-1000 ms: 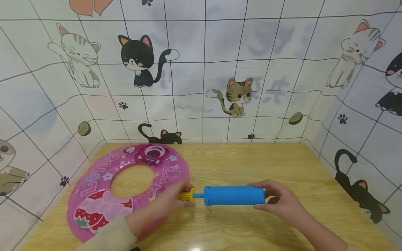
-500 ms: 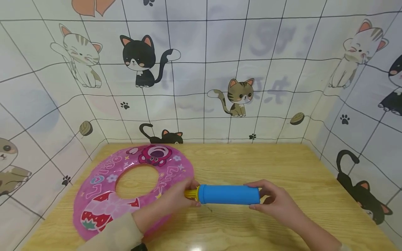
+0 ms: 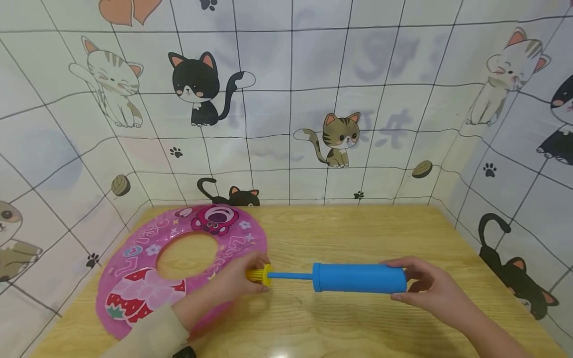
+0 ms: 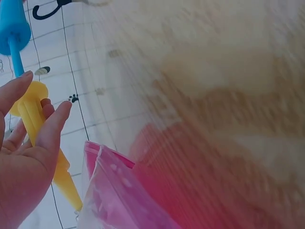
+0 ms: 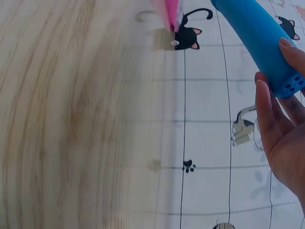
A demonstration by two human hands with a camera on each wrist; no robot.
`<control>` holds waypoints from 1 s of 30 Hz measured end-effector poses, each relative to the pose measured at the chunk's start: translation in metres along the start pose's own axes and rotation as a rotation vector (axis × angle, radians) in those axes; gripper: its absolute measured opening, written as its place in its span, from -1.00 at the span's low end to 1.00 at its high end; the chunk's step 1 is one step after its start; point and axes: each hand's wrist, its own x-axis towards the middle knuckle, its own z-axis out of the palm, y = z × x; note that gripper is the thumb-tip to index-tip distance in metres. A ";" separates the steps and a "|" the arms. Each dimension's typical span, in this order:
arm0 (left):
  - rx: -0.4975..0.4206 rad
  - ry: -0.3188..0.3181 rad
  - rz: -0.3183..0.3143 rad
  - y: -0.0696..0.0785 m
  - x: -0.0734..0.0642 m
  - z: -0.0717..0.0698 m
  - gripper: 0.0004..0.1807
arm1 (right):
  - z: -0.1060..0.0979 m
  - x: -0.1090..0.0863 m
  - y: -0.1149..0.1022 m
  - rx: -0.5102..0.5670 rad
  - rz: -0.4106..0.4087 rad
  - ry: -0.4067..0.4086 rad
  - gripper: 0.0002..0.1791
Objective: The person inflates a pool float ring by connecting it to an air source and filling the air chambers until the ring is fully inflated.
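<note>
Cat-print walls (image 3: 268,115) back the worktop (image 3: 349,233); left grip (image 3: 236,281) pinches the handle (image 3: 257,276); right grip (image 3: 429,289) the barrel (image 3: 358,278), apparently so the rod (image 3: 290,276) slides.

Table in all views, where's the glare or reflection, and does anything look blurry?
Head view: a glare spot on the table at the bottom edge, blue pump fairly clear; left wrist view: the table blurred and streaky, with a pinkish reflection beside the pink ring; right wrist view: a paw print faintly mirrored in the table.
</note>
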 end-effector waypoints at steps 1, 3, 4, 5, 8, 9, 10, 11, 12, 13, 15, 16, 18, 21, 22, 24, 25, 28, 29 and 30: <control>0.001 0.000 -0.005 -0.001 -0.001 -0.001 -0.50 | -0.003 -0.002 0.001 -0.005 -0.001 -0.001 -0.40; -0.003 -0.002 -0.015 -0.004 -0.003 -0.003 -0.50 | -0.010 -0.005 0.004 -0.015 -0.013 -0.004 -0.40; -0.004 -0.001 -0.019 -0.005 -0.004 -0.004 -0.50 | -0.013 -0.006 0.005 -0.016 -0.018 0.000 -0.40; -0.006 0.000 -0.023 -0.006 -0.004 -0.005 -0.51 | -0.015 -0.007 0.006 -0.019 -0.025 0.004 -0.40; -0.014 0.003 -0.027 -0.007 -0.006 -0.008 -0.52 | -0.020 -0.008 0.007 -0.025 -0.047 0.006 -0.39; -0.018 0.003 -0.027 -0.008 -0.005 -0.008 -0.52 | -0.021 -0.009 0.008 -0.026 -0.051 0.008 -0.39; -0.022 0.002 -0.029 -0.008 -0.005 -0.008 -0.53 | -0.021 -0.009 0.008 -0.027 -0.042 0.014 -0.38; -0.026 0.001 -0.027 -0.008 -0.005 -0.008 -0.53 | -0.021 -0.009 0.008 -0.030 -0.039 0.012 -0.39; -0.026 0.001 -0.027 -0.008 -0.005 -0.008 -0.53 | -0.021 -0.008 0.008 -0.030 -0.034 0.011 -0.39; -0.025 0.002 -0.025 -0.008 -0.004 -0.007 -0.54 | -0.020 -0.008 0.008 -0.030 -0.022 0.012 -0.39; -0.019 0.006 -0.021 -0.007 -0.003 -0.005 -0.54 | -0.016 -0.007 0.008 -0.022 0.006 0.012 -0.40; -0.016 0.008 -0.019 -0.006 -0.003 -0.004 -0.54 | -0.014 -0.006 0.007 -0.018 0.018 0.010 -0.40; -0.013 0.018 -0.018 -0.003 -0.002 -0.001 -0.55 | -0.007 -0.003 0.005 -0.002 0.028 0.003 -0.40; -0.021 0.029 -0.020 0.003 0.000 0.005 -0.55 | 0.004 0.004 0.001 0.022 0.023 0.005 -0.40; -0.019 0.034 -0.021 0.004 0.001 0.007 -0.54 | 0.008 0.006 -0.001 0.029 0.032 0.010 -0.40; -0.022 0.039 -0.024 0.007 0.003 0.010 -0.54 | 0.016 0.010 -0.005 0.049 0.048 0.012 -0.40; -0.023 0.039 -0.024 0.008 0.004 0.011 -0.54 | 0.020 0.012 -0.006 0.056 0.054 0.014 -0.40; -0.032 0.029 -0.031 0.011 0.006 0.015 -0.53 | 0.030 0.015 -0.008 0.081 0.080 0.015 -0.40; -0.037 0.025 -0.035 0.013 0.007 0.017 -0.53 | 0.034 0.016 -0.009 0.087 0.075 0.015 -0.41; -0.042 0.022 -0.036 0.015 0.007 0.018 -0.53 | 0.037 0.017 -0.009 0.094 0.073 0.015 -0.41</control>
